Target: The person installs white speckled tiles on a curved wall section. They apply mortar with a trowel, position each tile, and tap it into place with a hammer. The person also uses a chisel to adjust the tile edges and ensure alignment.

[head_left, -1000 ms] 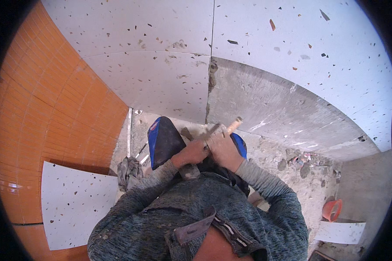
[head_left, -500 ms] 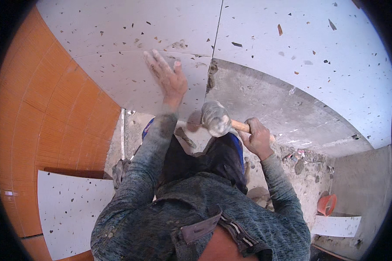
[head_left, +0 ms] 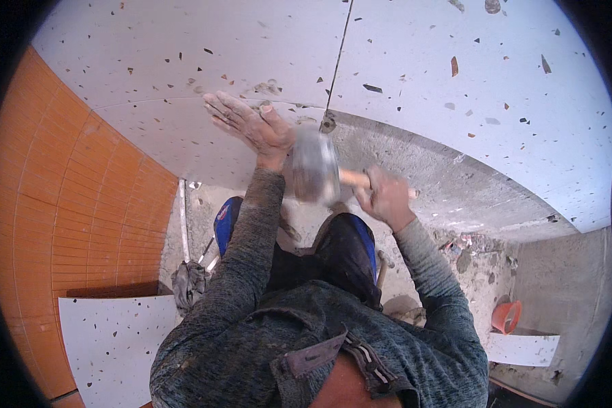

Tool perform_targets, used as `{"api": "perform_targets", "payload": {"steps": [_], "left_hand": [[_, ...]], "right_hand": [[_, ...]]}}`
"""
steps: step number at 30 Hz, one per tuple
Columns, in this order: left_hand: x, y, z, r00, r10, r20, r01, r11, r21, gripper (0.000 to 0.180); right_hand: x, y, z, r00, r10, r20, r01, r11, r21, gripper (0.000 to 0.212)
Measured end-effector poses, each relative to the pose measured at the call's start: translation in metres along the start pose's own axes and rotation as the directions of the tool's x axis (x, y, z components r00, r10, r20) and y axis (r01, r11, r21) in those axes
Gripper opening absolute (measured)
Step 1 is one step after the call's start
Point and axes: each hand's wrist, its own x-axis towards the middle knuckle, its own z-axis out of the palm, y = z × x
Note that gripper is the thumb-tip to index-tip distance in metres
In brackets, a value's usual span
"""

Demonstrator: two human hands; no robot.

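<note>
My left hand (head_left: 255,129) lies with its fingers stretched out against a white speckled wall tile (head_left: 177,136), just below the joint with the tile above. Dust coats the fingers. My right hand (head_left: 387,197) is wrapped round the wooden handle of a mallet (head_left: 316,166). Its thick grey head, smeared by motion, is close to the tile's right edge, beside my left wrist. Whether the head touches the tile I cannot tell. Right of that tile edge, a strip of bare grey cement wall (head_left: 415,170) shows under the upper right tile (head_left: 476,81).
Orange tiles (head_left: 95,197) cover the left wall, with a loose speckled tile (head_left: 115,347) leaning there. A white pipe (head_left: 183,221) and a dark crumpled cloth or bag (head_left: 189,282) are nearby. Rubble lies on the right floor, near an orange bucket (head_left: 506,317) and a white tile piece (head_left: 523,349).
The mallet has moved left and its head has swung upright, close to the tile. My left hand has shifted slightly left and tilted, still spread on the tile. The view has moved a little.
</note>
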Motion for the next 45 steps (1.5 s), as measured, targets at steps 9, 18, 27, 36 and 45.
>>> {"api": "perform_targets", "payload": {"steps": [9,18,27,36,45], "left_hand": [[0.002,-0.008,0.003,0.996,0.050,-0.067,-0.046,0.997,0.060,0.082],[-0.001,-0.013,0.008,0.998,0.009,-0.059,-0.005,0.998,0.059,0.081],[0.005,-0.006,0.004,0.995,0.075,-0.061,-0.072,0.996,0.054,0.085],[0.003,-0.003,0.000,0.997,0.058,-0.054,-0.056,0.998,0.030,0.089],[0.005,-0.003,-0.006,0.999,-0.011,0.048,0.011,1.000,-0.002,0.094]], "right_hand": [[0.013,-0.006,0.008,0.998,0.004,0.067,-0.006,1.000,0.021,0.035],[0.015,0.015,0.018,0.998,-0.057,-0.039,0.058,0.997,0.043,0.033],[0.027,0.015,0.008,0.999,-0.050,0.004,0.050,0.998,0.029,0.033],[0.031,0.011,0.011,0.997,0.035,0.068,-0.034,0.999,-0.024,0.036],[0.017,-0.007,0.019,0.993,0.116,0.032,-0.115,0.993,-0.032,0.037]]}}
